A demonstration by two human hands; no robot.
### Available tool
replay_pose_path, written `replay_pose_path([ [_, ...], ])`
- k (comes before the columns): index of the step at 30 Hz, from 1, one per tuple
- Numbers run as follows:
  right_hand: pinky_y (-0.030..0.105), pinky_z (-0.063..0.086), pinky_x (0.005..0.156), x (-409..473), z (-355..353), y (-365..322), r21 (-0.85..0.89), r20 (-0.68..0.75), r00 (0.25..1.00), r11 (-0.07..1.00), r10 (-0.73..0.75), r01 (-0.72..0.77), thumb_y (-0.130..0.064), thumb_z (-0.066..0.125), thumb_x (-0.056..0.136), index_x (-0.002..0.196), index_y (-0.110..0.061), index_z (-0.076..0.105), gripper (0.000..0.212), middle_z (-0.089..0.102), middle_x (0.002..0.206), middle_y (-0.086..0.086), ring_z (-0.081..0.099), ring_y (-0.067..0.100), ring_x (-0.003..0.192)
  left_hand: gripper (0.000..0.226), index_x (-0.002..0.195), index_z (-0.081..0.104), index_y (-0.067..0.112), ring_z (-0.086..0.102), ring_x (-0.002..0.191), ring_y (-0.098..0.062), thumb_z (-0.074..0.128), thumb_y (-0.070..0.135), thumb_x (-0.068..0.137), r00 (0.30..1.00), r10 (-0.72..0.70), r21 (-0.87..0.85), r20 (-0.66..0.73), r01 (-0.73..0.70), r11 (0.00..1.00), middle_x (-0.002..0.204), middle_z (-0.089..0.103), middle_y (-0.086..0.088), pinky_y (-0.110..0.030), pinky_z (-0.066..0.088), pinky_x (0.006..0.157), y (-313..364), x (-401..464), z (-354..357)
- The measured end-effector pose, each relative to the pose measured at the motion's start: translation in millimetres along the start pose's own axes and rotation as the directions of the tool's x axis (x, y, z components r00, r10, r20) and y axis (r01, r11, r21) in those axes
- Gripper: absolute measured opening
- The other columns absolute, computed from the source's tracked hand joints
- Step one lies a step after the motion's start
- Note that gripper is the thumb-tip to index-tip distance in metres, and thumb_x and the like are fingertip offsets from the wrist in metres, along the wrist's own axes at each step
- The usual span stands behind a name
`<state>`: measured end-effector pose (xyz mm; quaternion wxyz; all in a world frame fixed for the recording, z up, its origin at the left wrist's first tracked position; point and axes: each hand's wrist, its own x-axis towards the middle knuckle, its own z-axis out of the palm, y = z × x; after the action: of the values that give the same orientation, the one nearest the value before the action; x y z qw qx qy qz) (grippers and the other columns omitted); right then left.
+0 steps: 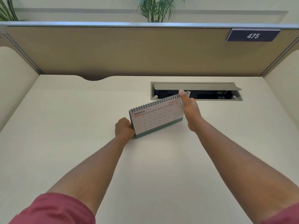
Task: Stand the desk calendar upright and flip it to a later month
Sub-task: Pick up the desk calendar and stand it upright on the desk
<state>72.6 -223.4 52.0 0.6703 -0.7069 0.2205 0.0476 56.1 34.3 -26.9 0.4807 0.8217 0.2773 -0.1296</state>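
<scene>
One desk calendar (156, 118) stands upright on the desk (80, 118), a tent-shaped card stand with a teal base band and a black wire spiral along its top edge. Its facing page is thin white paper headed MARCH, with 2026 printed in red and a grid of dates below.

The left hand (123, 128) is curled closed around the calendar's lower left corner, its grip holding the stand against the desk. The right hand (189, 109) pinches the upper right corner of the page beside the spiral, thumb in front and pointing up; the other fingers are hidden behind the page. Two bare forearms reach in, with maroon sleeves at the bottom edge.

The desk is smooth and off-white. Just beyond the right grip, one rectangular grey metal cable box (196, 91) is sunk in the desk, its flat lid raised; dark items lie inside, too dim to tell. Farther back stands a tan partition (121, 50) bearing one dark plate (253, 35) reading 475, with two leafy plants behind it.
</scene>
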Motion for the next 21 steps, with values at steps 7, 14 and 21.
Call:
replay_pose_path([
  [7,0.028,0.040,0.067,-3.8,-3.4,-0.7,-0.002,-0.007,0.999,0.999,0.044,-0.044,-0.087,0.061,0.071,0.116,-0.007,0.069,0.093,0.080,0.103,0.002,0.069,0.017,0.091,0.014,0.104,0.055,0.002,0.077,0.095,-0.034,0.045,-0.004,0.098,0.983,0.009,-0.413,0.184,0.069,0.908,0.110,0.077,-0.022,-0.041,0.066,0.068,1.9,-10.3,-16.1],
  [14,0.031,0.048,0.067,-19.4,3.8,4.8,0.005,-0.057,0.996,0.998,0.064,-0.064,-0.089,0.059,0.068,0.110,-0.012,0.071,0.089,0.081,0.096,-0.003,0.074,0.019,0.093,0.093,0.114,0.075,0.023,0.067,0.115,-0.020,0.021,0.092,0.084,0.924,0.113,-0.477,0.366,0.082,0.875,0.118,0.078,0.002,-0.038,0.042,0.104,10.0,-26.9,-33.1],
  [21,0.030,0.043,0.066,-35.0,-0.1,6.4,-0.049,-0.007,0.996,0.995,0.089,-0.090,-0.093,0.051,0.069,0.108,-0.019,0.073,0.086,0.080,0.099,-0.002,0.071,0.018,0.096,0.107,0.139,0.057,0.046,0.060,0.125,-0.018,0.001,0.097,0.063,0.892,0.166,-0.334,0.421,-0.018,0.942,0.127,0.071,0.013,-0.038,0.029,0.111,17.2,-36.1,-30.7],
])
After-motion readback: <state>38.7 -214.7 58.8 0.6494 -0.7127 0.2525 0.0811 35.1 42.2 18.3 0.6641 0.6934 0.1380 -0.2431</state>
